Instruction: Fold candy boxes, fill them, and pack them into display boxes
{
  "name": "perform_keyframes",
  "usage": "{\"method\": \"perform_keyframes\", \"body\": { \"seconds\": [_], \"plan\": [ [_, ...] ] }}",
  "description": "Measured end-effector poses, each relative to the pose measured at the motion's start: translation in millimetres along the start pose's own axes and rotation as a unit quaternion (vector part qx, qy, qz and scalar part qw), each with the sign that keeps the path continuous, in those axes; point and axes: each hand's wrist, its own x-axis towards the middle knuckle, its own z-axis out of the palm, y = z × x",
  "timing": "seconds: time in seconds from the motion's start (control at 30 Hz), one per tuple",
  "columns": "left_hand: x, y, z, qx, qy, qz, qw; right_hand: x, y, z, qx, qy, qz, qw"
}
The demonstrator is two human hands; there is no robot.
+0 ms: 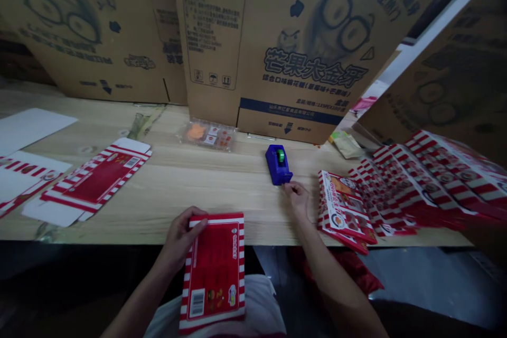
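From the head view, the left hand pinches a flat red-and-white striped carton blank at six o'clock, just below the table edge, its fingers curled over the top edge in a narrow hold. The right hand, loosely curled and holding nothing, sits at the near corner of a blue tape dispenser – touching or just beside it, I cannot tell which. Striped cartons fan out in overlapping rows at three o'clock on the wooden table. Two flat blanks lie at nine o'clock; a clear packet sits at twelve, against upright cardboard boxes.
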Motion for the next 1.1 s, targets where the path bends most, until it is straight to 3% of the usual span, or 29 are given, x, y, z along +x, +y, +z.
{"method": "perform_keyframes", "body": {
  "seconds": [0.1,0.13,0.2,0.23,0.3,0.37,0.4,0.43,0.5,0.63,0.7,0.73,0.77,0.83,0.87,0.9,1.0,1.1],
  "plan": [
    [-1,2,3.6,0.006,-0.013,0.016,1.000,-7,-20,-3,0.020,-0.010,0.019,1.000],
    [-1,2,4.9,0.006,-0.020,0.016,1.000,-9,-32,-2,0.032,-0.048,0.023,0.998],
    [0,2,8.1,0.009,-0.032,0.017,0.999,-12,-64,5,0.044,-0.204,0.010,0.978],
    [0,3,10.1,0.010,-0.040,0.019,0.999,-12,-83,12,0.040,-0.312,-0.010,0.949],
    [1,4,14.8,0.011,-0.060,0.023,0.998,-9,-120,33,-0.001,-0.524,-0.079,0.848],
    [1,5,19.4,0.018,-0.077,0.027,0.996,-7,-148,57,-0.050,-0.661,-0.148,0.734],
    [0,6,21.3,0.023,-0.083,0.030,0.996,-7,-157,69,-0.075,-0.695,-0.179,0.692],
    [0,7,22.6,0.029,-0.085,0.034,0.995,-8,-163,79,-0.105,-0.709,-0.207,0.666],
    [-2,8,23.8,0.037,-0.082,0.045,0.995,-10,-168,93,-0.178,-0.691,-0.250,0.654],
    [-8,11,22.2,0.050,-0.066,0.065,0.994,-11,-164,101,-0.266,-0.620,-0.244,0.697],
    [-13,14,21.5,0.060,-0.073,0.077,0.993,-9,-158,99,-0.230,-0.633,-0.170,0.720],
    [-15,16,21.4,0.069,-0.079,0.091,0.990,-9,-154,98,-0.194,-0.665,-0.109,0.713],
    [-18,18,21.7,0.080,-0.086,0.108,0.987,-12,-149,97,-0.146,-0.709,-0.035,0.689],
    [-25,23,22.4,0.103,-0.101,0.146,0.979,-23,-135,94,-0.032,-0.778,0.127,0.615],
    [-29,26,22.6,0.110,-0.106,0.160,0.975,-31,-128,92,0.023,-0.785,0.195,0.587],
    [-32,28,22.6,0.111,-0.111,0.170,0.973,-40,-121,90,0.070,-0.773,0.247,0.580],
    [-39,34,20.6,0.095,-0.119,0.176,0.972,-57,-111,83,0.140,-0.700,0.311,0.627],
    [-40,35,17.5,0.082,-0.115,0.175,0.974,-49,-122,80,0.105,-0.712,0.271,0.639]
  ]
}}
